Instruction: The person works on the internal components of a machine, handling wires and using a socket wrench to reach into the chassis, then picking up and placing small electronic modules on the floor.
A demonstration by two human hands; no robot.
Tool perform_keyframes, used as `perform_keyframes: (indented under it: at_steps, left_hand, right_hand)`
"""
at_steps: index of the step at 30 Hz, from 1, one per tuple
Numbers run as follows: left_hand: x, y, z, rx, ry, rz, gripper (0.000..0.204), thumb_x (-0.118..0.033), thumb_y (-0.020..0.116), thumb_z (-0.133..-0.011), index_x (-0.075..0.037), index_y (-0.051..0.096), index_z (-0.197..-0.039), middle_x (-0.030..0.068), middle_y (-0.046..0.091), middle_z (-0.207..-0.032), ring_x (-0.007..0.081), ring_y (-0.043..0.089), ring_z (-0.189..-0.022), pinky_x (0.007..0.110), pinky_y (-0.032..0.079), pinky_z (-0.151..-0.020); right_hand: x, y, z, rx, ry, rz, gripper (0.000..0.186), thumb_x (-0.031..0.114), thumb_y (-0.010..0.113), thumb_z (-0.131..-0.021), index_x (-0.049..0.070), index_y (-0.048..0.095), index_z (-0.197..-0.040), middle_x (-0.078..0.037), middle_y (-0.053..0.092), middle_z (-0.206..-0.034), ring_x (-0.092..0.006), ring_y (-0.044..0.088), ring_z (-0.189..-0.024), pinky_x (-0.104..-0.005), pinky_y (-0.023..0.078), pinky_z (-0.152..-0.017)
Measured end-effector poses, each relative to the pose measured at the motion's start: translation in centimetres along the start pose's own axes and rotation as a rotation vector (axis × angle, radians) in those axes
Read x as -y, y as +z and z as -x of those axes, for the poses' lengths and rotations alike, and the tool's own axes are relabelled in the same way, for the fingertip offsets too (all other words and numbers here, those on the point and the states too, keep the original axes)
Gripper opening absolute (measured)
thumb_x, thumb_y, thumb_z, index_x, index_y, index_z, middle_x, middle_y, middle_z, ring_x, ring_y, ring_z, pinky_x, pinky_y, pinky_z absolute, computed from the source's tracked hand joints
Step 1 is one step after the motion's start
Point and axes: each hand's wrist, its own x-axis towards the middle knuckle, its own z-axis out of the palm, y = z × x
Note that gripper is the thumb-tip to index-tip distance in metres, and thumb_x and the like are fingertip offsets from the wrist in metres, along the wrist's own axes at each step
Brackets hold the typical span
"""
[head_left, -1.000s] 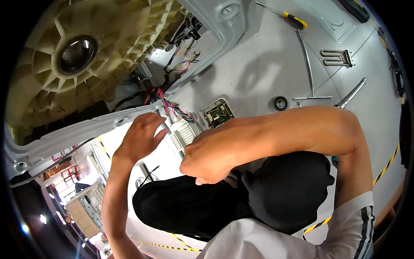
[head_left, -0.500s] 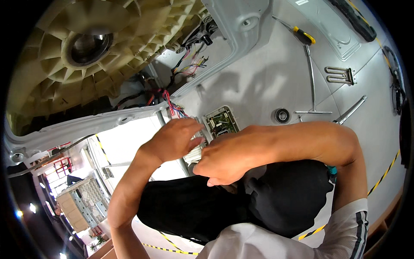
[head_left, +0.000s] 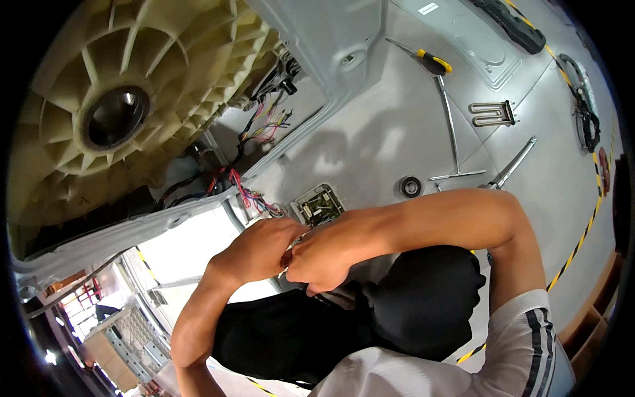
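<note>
My left hand (head_left: 259, 250) and my right hand (head_left: 320, 259) meet above my lap, fingers curled inward and pressed close together. Both look closed, and whatever sits between them is hidden behind the knuckles. Just beyond them lies a green circuit board (head_left: 322, 206) in a pale housing, partly covered by my right hand. A bundle of coloured wires (head_left: 248, 196) runs from the opened washing machine cabinet (head_left: 304, 135) down toward my left hand. Inside that cabinet, the cream ribbed plastic tub (head_left: 66, 126) shows its round metal hub (head_left: 117, 118).
On the grey floor to the right lie a black ring bearing (head_left: 410, 186), a T-handle wrench (head_left: 452, 126), a yellow-black screwdriver (head_left: 433, 61), a heating element (head_left: 493, 114) and a ratchet wrench (head_left: 514, 163). Behind them is a grey metal panel (head_left: 456, 36). Loose wire ends (head_left: 274, 126) stick out inside the cabinet.
My left hand has moved in against the right, and its fingers, apart before, are now curled. The pale ribbed part between them is now covered. The whole view has shifted slightly.
</note>
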Motion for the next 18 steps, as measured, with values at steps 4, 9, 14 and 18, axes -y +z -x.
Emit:
perform_keyframes:
  at_steps: [4,9,14,18]
  left_hand:
    - [0.8,0.1,-0.3,-0.018,0.007,0.027,0.037,-0.007,0.064,-0.065,-0.002,0.059,-0.102,0.0147,0.061,-0.09,0.0334,0.057,-0.09,0.041,0.045,-0.078]
    - [0.7,-0.1,-1.5,0.001,0.009,-0.012,0.03,-0.009,0.064,-0.064,-0.002,0.061,-0.093,0.0158,0.06,-0.088,0.035,0.057,-0.087,0.042,0.045,-0.076]
    - [-0.1,-0.4,-1.0,0.014,-0.024,0.146,0.016,-0.003,0.059,-0.066,-0.001,0.059,-0.082,0.0158,0.059,-0.079,0.037,0.055,-0.076,0.043,0.044,-0.069]
    - [-1.3,-2.5,-0.8,0.094,0.075,-0.089,0.011,-0.001,0.06,-0.068,-0.001,0.058,-0.079,0.0157,0.058,-0.075,0.035,0.057,-0.078,0.043,0.045,-0.072]
  right_hand:
    - [-0.6,-0.3,-0.3,-0.009,-0.001,0.007,0.038,0.031,0.059,-0.081,-0.004,0.066,-0.095,-0.02,0.064,-0.097,-0.0327,0.06,-0.095,-0.0403,0.046,-0.083]
    - [-2.2,0.6,-1.3,-0.002,-0.04,0.052,0.037,0.03,0.059,-0.08,-0.002,0.066,-0.097,-0.018,0.064,-0.098,-0.0308,0.06,-0.094,-0.0387,0.046,-0.082]
    - [-2.1,1.2,-4.7,0.092,0.059,0.107,0.038,0.032,0.061,-0.077,-0.003,0.067,-0.09,-0.019,0.065,-0.095,-0.0323,0.06,-0.095,-0.0382,0.046,-0.084]
    - [-1.9,1.0,-3.7,0.055,0.139,-0.02,0.035,0.03,0.062,-0.072,0.0,0.069,-0.087,-0.018,0.066,-0.094,-0.0315,0.061,-0.092,-0.0393,0.048,-0.081]
